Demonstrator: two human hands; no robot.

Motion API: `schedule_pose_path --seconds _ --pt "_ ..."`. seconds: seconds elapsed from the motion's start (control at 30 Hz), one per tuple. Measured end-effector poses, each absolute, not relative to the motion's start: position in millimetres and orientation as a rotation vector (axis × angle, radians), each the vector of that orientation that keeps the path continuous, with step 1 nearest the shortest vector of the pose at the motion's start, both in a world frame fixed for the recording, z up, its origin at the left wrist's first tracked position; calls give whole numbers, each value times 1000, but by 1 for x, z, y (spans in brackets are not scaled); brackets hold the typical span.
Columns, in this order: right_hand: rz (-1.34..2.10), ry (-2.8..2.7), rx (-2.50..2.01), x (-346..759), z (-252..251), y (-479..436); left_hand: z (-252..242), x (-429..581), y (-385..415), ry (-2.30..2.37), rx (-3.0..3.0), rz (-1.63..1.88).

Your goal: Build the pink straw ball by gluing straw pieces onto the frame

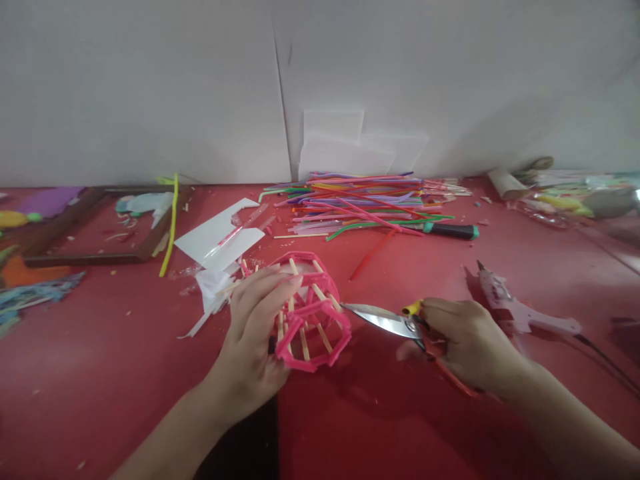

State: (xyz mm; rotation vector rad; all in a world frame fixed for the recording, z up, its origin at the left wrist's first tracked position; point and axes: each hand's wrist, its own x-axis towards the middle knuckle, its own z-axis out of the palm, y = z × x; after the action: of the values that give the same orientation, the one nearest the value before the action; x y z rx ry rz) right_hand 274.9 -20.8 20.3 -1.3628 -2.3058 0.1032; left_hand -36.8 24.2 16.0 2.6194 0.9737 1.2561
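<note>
Most of my elbow room is the near stretch of red tabletop [340,433]; the far edge runs up to a white wall [150,87]. My left hand [257,327] is wrapped round a pink cage [313,311] of fuzzy stems and sticks, near the middle. My right hand [465,340] grips the scissors [387,321], tip by the cage's right side, can't tell if touching. Pipe cleaner pile [360,203] blocks the far middle, glue gun [530,317] sits right. Left fingers hide part of the cage.
</note>
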Motion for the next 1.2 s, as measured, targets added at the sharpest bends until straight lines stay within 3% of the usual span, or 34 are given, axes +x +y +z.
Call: schedule_pose_path --seconds 0.73,1.2 --pt "70 -2192 -1445 273 18 -16 7 -30 17 1275 2043 1188" --pt "-24 -2149 -1503 273 10 -12 16 -29 20 1277 2379 1235"
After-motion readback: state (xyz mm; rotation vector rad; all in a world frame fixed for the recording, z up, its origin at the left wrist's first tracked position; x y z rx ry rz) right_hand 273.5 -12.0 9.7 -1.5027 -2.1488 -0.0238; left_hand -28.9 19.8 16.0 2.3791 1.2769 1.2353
